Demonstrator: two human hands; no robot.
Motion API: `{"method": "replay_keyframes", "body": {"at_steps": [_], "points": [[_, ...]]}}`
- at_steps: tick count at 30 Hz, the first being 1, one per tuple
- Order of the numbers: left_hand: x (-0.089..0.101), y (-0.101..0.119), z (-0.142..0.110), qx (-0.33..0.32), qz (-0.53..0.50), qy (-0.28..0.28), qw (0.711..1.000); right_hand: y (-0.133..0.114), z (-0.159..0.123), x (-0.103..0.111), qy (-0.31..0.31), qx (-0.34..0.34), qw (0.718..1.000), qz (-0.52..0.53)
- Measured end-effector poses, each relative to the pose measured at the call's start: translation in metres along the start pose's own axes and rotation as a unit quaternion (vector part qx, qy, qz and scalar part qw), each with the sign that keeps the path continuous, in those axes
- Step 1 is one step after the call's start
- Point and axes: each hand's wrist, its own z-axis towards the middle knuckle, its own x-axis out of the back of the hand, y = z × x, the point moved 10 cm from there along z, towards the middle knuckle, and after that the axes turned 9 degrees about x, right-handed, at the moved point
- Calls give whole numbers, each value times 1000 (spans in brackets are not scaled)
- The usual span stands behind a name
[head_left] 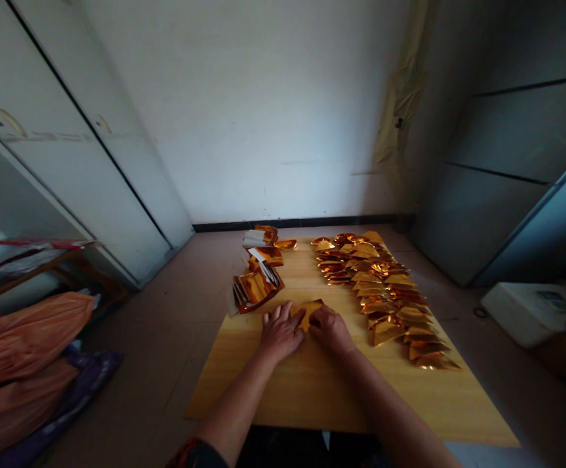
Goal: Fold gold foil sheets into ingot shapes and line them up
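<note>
A sheet of gold foil paper (312, 307) lies on the wooden table (302, 383) between my hands. My left hand (281, 330) rests palm down at its left side, fingers spread, with thumb and forefinger touching the paper. Curled over the paper's right part, my right hand (330, 325) grips its edge; its fingertips are partly hidden. Just beyond my left hand are stacks of gold foil sheets (258, 286) with pale undersides. To the right of my right hand, many folded gold foil pieces (385, 279) lie in overlapping rows.
Behind the table stands a white wall (273, 130). White cabinets (78, 143) are on the left, with orange cloth (29, 338) heaped lower down. A grey cabinet-like unit (507, 156) and a white box (521, 309) stand on the right.
</note>
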Motion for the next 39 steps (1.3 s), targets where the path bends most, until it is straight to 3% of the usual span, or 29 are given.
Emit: {"method": "replay_keyframes", "body": {"at_steps": [6, 10, 16, 20, 26, 28, 33, 39], "points": [[-5, -8, 1, -43, 8, -23, 999, 9, 3, 0, -3, -1, 1000, 29], [0, -13, 0, -62, -1, -6, 998, 9, 5, -1, -9, -6, 999, 42], [9, -11, 4, -8, -60, 60, 996, 10, 5, -1, -1, -4, 999, 38], [3, -5, 5, 0, -59, 50, 997, 11, 5, -2, -11, -9, 999, 50], [8, 0, 1, -39, -90, 58, 994, 15, 11, 29, 67, -39, 997, 26], [9, 2, 0, -54, -95, 61, 992, 18, 15, 32, 52, -51, 997, -16], [9, 3, -3, -67, -113, 68, 989, 22, 21, 20, -53, -75, 992, -91], [10, 0, -3, -73, -164, 72, 981, 24, 21, 18, -71, -105, 988, -90]]}}
